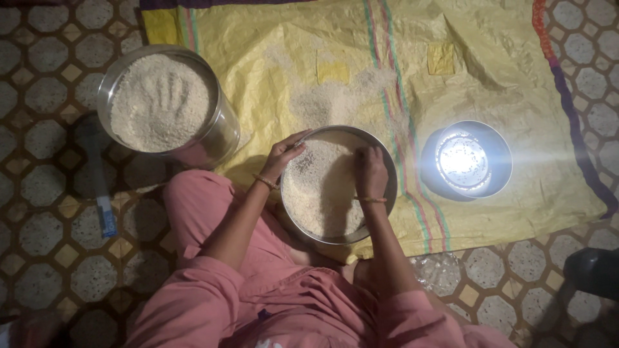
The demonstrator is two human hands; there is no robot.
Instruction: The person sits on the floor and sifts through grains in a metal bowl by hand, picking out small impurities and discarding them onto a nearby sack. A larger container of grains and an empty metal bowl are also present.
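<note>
Left hand (282,156) grips the rim of a rigid, probably heavy steel tray (385,169); right hand (371,171) rests spread open on loose, shifting rice (319,190).

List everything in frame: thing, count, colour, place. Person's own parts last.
round metal plate: 1, silver, centre on the mat, filled with pale grain
large metal container: 1, silver, upper left, full of pale grain with a handprint pressed into the surface
shiny metal bowl: 1, silver, right of the plate on the mat, glare hides its inside
woven mat: 1, yellow with striped bands, spread over the floor
loose grain: a scatter, pale, on the mat above the plate
tiled floor: brown and grey pattern, all around
dark object: 1, black, lower right edge, kind unclear
bangles: 1 on each wrist, golden
left hand: 1, on the plate's left rim
right hand: 1, resting in the grain
clothing: pink, bottom of frame
</note>
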